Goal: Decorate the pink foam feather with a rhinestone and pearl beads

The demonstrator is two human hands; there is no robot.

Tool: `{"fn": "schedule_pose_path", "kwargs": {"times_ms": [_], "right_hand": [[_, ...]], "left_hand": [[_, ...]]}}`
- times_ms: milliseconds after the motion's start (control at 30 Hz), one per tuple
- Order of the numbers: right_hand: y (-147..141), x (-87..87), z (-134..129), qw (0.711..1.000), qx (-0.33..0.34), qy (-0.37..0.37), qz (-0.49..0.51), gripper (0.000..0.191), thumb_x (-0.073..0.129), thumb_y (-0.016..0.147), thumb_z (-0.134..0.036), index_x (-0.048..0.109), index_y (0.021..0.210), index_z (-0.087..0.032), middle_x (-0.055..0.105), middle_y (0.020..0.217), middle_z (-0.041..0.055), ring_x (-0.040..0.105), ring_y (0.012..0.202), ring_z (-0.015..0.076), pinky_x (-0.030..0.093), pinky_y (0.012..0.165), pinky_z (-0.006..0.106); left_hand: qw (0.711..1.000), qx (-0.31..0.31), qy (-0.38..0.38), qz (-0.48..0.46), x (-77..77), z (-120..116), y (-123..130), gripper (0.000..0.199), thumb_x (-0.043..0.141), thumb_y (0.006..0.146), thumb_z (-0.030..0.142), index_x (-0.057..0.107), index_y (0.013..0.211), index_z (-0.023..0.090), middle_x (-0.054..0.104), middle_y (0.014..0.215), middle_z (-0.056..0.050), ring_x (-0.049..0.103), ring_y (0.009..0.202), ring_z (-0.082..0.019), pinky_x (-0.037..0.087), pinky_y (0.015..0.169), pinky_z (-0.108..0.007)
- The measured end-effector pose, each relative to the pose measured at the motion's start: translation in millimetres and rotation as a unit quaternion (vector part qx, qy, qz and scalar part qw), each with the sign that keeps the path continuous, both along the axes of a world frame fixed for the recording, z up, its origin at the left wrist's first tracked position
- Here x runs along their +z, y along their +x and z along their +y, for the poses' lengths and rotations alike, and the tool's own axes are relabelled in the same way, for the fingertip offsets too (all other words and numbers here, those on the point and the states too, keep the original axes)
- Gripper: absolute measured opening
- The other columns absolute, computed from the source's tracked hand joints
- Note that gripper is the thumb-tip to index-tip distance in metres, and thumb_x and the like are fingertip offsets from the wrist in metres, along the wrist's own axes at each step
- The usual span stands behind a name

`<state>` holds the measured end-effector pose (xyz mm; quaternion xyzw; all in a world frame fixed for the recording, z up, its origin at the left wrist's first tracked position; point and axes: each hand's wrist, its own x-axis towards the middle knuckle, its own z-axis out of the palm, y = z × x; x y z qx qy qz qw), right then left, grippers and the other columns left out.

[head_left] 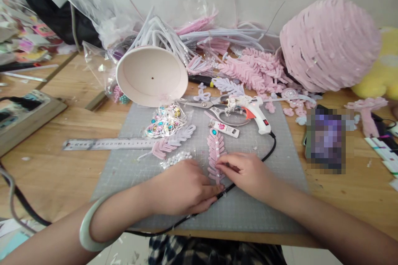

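Observation:
A pink pipe-cleaner leaf [212, 151] lies upright on the grey cutting mat, with a blue gem at its top and a row of white pearls down its middle. My left hand [183, 188] holds the leaf's bottom end, fingertips pressed together there. At the leaf's right edge, my right hand [248, 172] pinches with thumb and forefinger over the pearl row; whatever is between those fingertips is too small to make out. Loose white pearls [177, 158] lie just beyond my left hand. Left of the held leaf is a pink-and-lilac pipe-cleaner leaf [169, 143].
Beyond the hands lie a glue gun [259, 116], scissors [214, 109], a white lighter [226, 128] and wired gems [166, 120]. A steel ruler [102, 144] crosses the mat's left edge. A white pot [152, 76] and a pink-wrapped pot [331, 45] stand behind. A black cord [174, 225] runs under my hands.

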<state>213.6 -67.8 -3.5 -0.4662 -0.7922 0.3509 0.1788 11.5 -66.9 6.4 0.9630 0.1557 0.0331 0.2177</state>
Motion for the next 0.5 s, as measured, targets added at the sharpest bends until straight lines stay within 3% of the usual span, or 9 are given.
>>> {"fn": "schedule_pose_path", "kwargs": {"times_ms": [233, 500], "right_hand": [[2.8, -8.5, -2.3, 0.999, -0.005, 0.033, 0.017, 0.015, 0.054, 0.084, -0.019, 0.069, 0.086, -0.021, 0.072, 0.083, 0.0018, 0.065, 0.076, 0.0145, 0.048, 0.069, 0.024], [1.4, -13.6, -3.4, 0.999, 0.003, 0.045, 0.022, 0.013, 0.055, 0.083, -0.017, 0.068, 0.082, -0.020, 0.071, 0.077, 0.0015, 0.064, 0.070, 0.0137, 0.046, 0.064, 0.023]], "left_hand": [[1.000, -0.001, -0.004, 0.000, 0.7, -0.4, 0.7, 0.027, 0.041, 0.091, 0.026, 0.056, 0.113, 0.020, 0.068, 0.073, -0.003, 0.060, 0.062, -0.017, 0.035, 0.057, -0.030], [1.000, 0.009, -0.003, -0.011, 0.1, -1.9, 2.9, 0.024, 0.042, 0.090, 0.025, 0.057, 0.110, 0.020, 0.066, 0.070, -0.002, 0.060, 0.062, -0.018, 0.038, 0.058, -0.030]]}}
